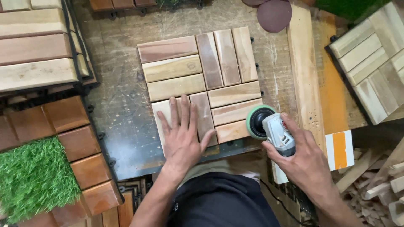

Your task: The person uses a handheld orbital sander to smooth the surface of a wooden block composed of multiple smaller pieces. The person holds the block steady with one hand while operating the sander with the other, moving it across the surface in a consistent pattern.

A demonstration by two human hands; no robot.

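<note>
A square wooden deck tile [201, 80] made of several slats lies on a dusty workbench [118, 113]. My left hand [182, 133] rests flat on the tile's near left slats, fingers spread. My right hand [304, 161] grips a grey handheld sander [275, 131]. Its round green-edged pad [256, 121] is tilted on edge against the tile's near right corner.
Stacks of wooden tiles sit at the left [33, 50] and upper right [372, 59]. Reddish tiles [80, 155] and a green artificial-grass tile [33, 176] lie at lower left. A long plank [305, 71] runs along the right. Sanding discs [273, 14] lie at the top, wood scraps [378, 180] at lower right.
</note>
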